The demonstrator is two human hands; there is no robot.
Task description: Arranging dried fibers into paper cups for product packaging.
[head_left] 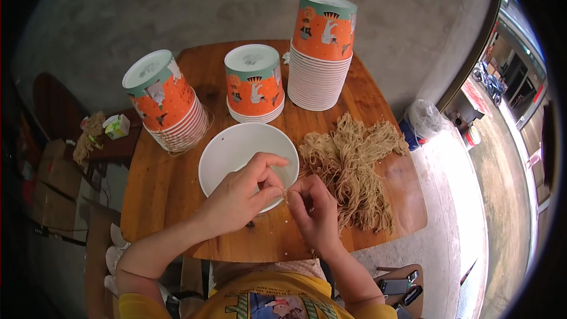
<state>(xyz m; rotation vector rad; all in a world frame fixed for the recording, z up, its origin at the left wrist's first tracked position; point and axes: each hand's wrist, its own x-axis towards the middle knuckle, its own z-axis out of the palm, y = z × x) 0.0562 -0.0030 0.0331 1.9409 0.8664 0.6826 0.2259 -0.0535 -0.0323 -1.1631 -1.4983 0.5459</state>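
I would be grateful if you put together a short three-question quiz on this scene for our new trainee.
1. Among the upside-down paper buckets on the wooden table, which stack is tallest: A) left, B) middle, C) right?
2. True or false: in this view, the left hand covers part of the white bowl.
3. Fill the gap: the pile of tan strands lies nearer to the person's ____.

Key: 1. C, the right stack; 2. True; 3. right hand.

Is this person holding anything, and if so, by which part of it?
Seemingly a small tan strand, pinched in the fingertips of the left hand and right hand; too little shows to tell which part.
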